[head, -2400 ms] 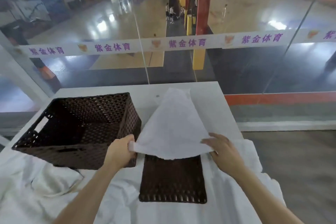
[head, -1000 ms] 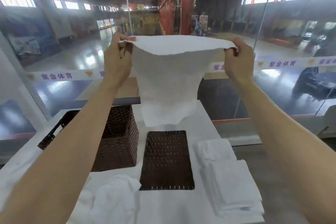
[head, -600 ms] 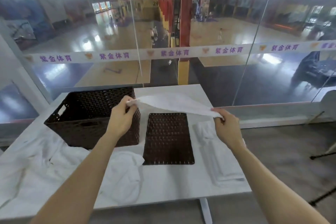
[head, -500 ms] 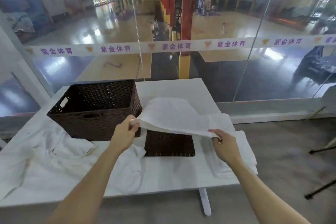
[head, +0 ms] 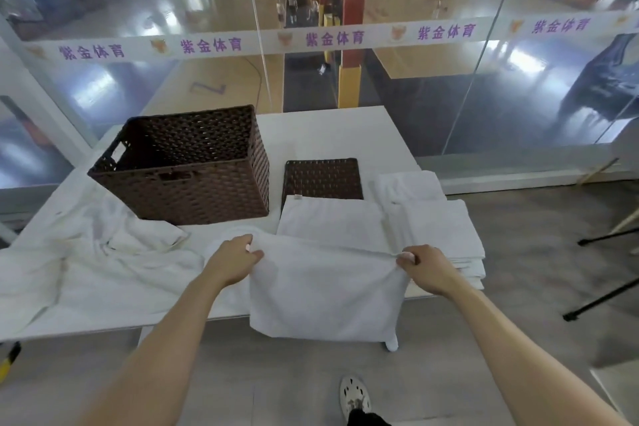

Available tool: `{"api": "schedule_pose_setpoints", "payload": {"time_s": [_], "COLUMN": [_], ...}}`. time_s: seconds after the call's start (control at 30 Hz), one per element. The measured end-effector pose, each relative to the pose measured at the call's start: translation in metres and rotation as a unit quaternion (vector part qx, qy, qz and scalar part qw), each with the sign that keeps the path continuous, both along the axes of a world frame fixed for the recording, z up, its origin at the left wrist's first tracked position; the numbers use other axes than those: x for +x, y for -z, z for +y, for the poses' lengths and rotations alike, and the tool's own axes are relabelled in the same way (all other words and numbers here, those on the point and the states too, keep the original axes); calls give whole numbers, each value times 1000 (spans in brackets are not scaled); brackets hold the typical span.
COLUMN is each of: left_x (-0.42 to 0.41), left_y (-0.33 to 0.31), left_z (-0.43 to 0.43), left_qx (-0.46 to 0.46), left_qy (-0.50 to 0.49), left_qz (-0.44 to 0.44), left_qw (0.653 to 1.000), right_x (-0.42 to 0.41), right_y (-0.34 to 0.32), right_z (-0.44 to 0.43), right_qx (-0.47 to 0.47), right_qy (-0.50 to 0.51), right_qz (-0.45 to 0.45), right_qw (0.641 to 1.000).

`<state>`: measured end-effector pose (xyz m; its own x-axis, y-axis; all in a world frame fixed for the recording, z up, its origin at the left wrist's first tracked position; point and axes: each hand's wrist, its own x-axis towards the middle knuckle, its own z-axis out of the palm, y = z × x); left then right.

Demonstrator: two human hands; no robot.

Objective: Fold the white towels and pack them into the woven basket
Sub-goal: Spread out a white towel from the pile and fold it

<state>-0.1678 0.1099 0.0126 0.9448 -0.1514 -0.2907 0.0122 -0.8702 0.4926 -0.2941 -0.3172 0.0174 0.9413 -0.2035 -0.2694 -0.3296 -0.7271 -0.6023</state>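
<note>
Towel in hand: your white towel [head: 325,290] lies partly on the table [head: 328,128]. Its far end covers the near part of the flat woven panel [head: 321,180], and its near end hangs over the front edge.
Left hand: your left hand [head: 235,259] pinches the towel's left edge, thumb against curled fingers.
Right hand: your right hand [head: 423,266] pinches the right edge the same way, so the cloth is stretched between your 2 hands.
Basket: the woven basket [head: 186,162] stands at the back left, apart from the towel. No towel shows inside it, though the near inside wall is hidden.
Done: a folded stack [head: 435,232] sits on the right of the table, just beside the towel you hold. How many it holds cannot be counted.
Left: a crumpled heap [head: 103,252] of white cloth lies unfolded on the left.
Stage: you look early to midway. This towel seems at its 1st fold, and packing has not begun.
</note>
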Motion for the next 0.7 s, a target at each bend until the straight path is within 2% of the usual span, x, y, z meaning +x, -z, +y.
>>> {"api": "schedule_pose_setpoints", "payload": {"time_s": [0.33, 0.47, 0.57, 0.63, 0.7], "left_x": [99, 164, 201, 212, 206], "left_y": [-7, -14, -2, 18, 42], "left_z": [-44, -74, -89, -88, -80], "left_qx": [31, -32, -93, -53, -1], "left_qy": [-10, -34, -107, -96, -59], "left_qz": [-9, -10, 13, -12, 3], "left_qw": [999, 999, 990, 994, 998], "right_x": [115, 185, 230, 247, 252], "right_y": [17, 18, 26, 38, 53], "right_z": [-22, -37, -44, -41, -30], "right_qx": [-5, -39, -67, -98, -137], "right_qy": [24, 33, 44, 37, 3], "right_qz": [23, 13, 9, 33, 29], "right_qw": [999, 999, 997, 994, 990]}}
